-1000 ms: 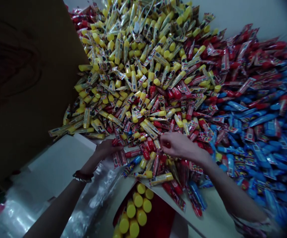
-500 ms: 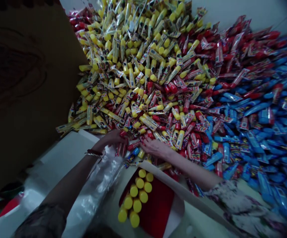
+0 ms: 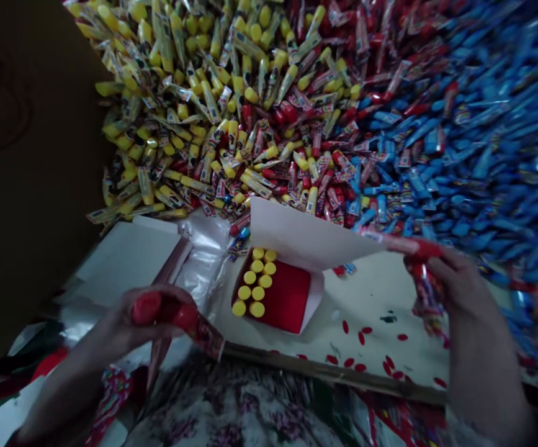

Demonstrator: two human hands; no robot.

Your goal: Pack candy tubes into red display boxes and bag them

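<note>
My left hand (image 3: 122, 326) is at the lower left, closed around red-capped wrapped tubes (image 3: 182, 316). Over at the right, my right hand (image 3: 459, 282) grips more red wrapped tubes (image 3: 424, 282), some hanging from its fingers. Between the hands an open carton (image 3: 318, 292) stands on a pale board, its white flap (image 3: 296, 233) raised at the back. Two rows of yellow-capped tubes (image 3: 257, 267) stand upright along its left side. The red inside (image 3: 287, 295) shows to their right.
A big heap of wrapped tubes lies behind, with yellow (image 3: 203, 93), red (image 3: 343, 25) and blue (image 3: 464, 136) areas. Small red ovals (image 3: 362, 338) are scattered on the board (image 3: 366, 298). Clear plastic film (image 3: 203, 248) and a tall cardboard box (image 3: 31, 155) are at left.
Both hands have come back from the heap and spread apart, left hand to lower left, right hand to the right, each with red wrapped tubes. The view has shifted.
</note>
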